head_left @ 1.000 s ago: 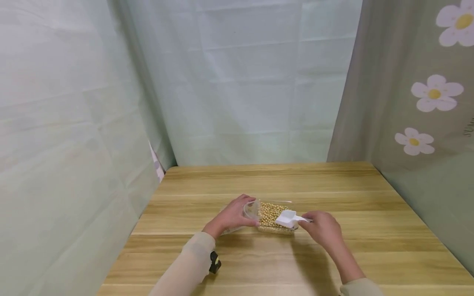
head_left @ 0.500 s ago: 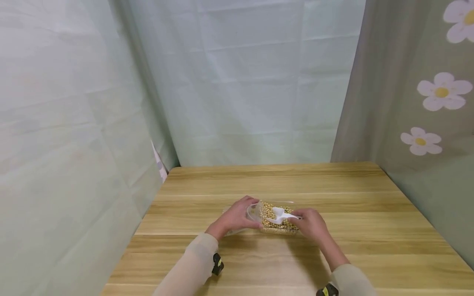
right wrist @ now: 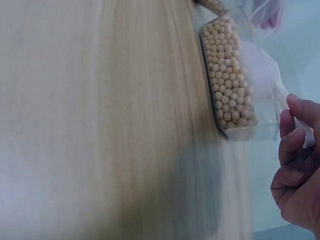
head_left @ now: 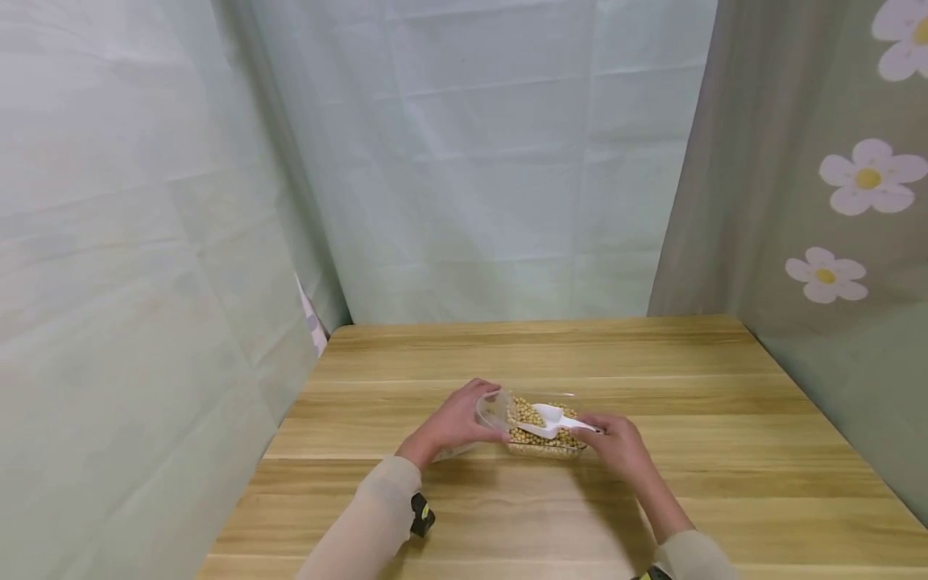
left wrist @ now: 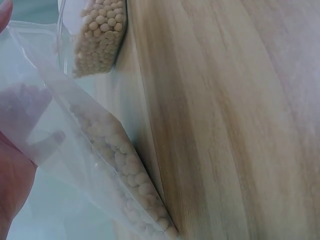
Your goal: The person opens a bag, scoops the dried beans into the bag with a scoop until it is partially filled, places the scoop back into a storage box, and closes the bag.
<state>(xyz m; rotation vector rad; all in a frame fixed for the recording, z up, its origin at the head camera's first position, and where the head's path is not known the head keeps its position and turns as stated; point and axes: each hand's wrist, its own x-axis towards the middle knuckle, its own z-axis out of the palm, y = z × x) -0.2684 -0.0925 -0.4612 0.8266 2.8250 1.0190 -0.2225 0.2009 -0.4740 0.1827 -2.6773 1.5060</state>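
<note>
My left hand (head_left: 457, 419) grips the rim of a clear plastic bag (head_left: 490, 411), holding its mouth wide toward the right. The left wrist view shows pale round beans, like soybeans (left wrist: 142, 187), in the bottom of the bag, which hangs slanted close to the table. Just right of it stands a clear rectangular box (right wrist: 245, 133) well filled with the same beans (right wrist: 227, 75). My right hand (head_left: 619, 443) pinches the handle of a white scoop (head_left: 548, 419). Its blade lies down among the beans inside the box, pointing left toward the bag.
The wooden table (head_left: 507, 354) reaches back to a pale curtain (head_left: 464, 201). More curtains hang along both sides, the right one (head_left: 768, 193) printed with white flowers. A dark wrist strap (head_left: 422, 515) sits on the left sleeve.
The scoop has moved left and down from the box's right part into the beans, then shifted slightly. My left hand keeps its hold on the bag, nearly still.
</note>
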